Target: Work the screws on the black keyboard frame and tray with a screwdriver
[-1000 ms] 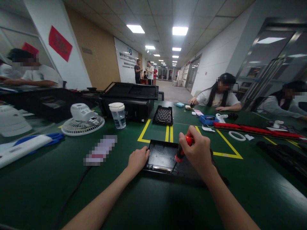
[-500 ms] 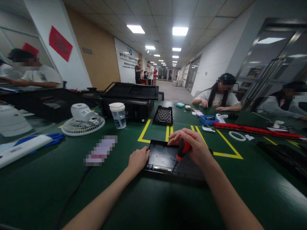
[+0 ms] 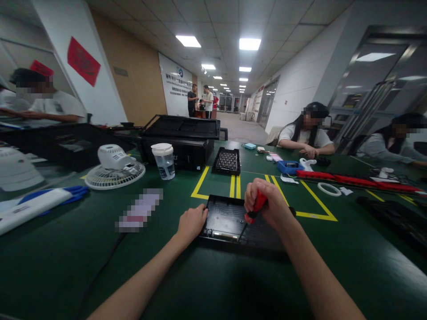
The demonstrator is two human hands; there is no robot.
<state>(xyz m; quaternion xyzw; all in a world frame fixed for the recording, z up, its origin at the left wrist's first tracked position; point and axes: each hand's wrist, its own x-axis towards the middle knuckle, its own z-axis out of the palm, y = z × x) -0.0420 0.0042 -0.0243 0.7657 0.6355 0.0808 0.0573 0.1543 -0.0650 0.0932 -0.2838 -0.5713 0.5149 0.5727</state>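
Work is judged under way, remainder unclear: red-and-black screwdriver (image 3: 259, 202), tip in black rectangular plastic tray (image 3: 225, 213), gripped by curled right hand (image 3: 274, 203); tray edge held by half-closed left hand (image 3: 191, 223).

The green table (image 3: 187, 284) (yellow tape (image 3: 316, 217) marks its top) carries a shallow black casing (image 3: 224, 218), a lidded clear cup (image 3: 163, 163), a white fan (image 3: 115, 158) and a blue tray (image 3: 287, 170)

On the table (image 3: 160, 280) lies the casing (image 3: 224, 214), left hand (image 3: 192, 220) at its left edge, screwdriver (image 3: 255, 208) in right hand (image 3: 274, 198) above it, the tray (image 3: 227, 161) behind it, the case (image 3: 196, 153) left of the tray, the cup (image 3: 163, 161) before the case, and the fan (image 3: 113, 156) left of the cup.
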